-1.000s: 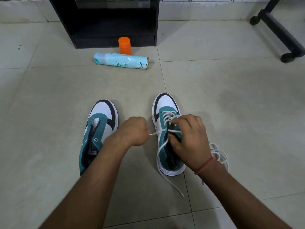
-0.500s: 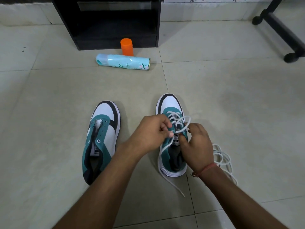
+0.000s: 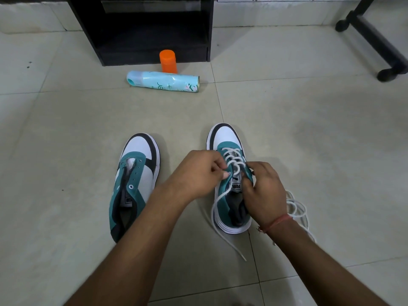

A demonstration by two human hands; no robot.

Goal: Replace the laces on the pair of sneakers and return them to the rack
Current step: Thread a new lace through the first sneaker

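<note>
Pale tiled floor (image 3: 309, 133) filled my view, with the black rack (image 3: 152, 29) at its far edge. Nearer me two teal-and-white sneakers sat side by side: the unlaced sneaker (image 3: 134, 182) on the left, the half-laced sneaker (image 3: 229, 173) on the right. My left hand (image 3: 198, 173) pinched the white lace (image 3: 234, 160) at its eyelets; my right hand (image 3: 265, 191) gripped its collar. A blue spray can (image 3: 163, 81) lay before the rack, an orange cap (image 3: 168, 61) upright behind it

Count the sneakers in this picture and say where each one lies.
2. One sneaker lies unlaced on the floor to the left; the other sneaker, partly laced, sits to the right under both hands. None seems hidden.
</note>
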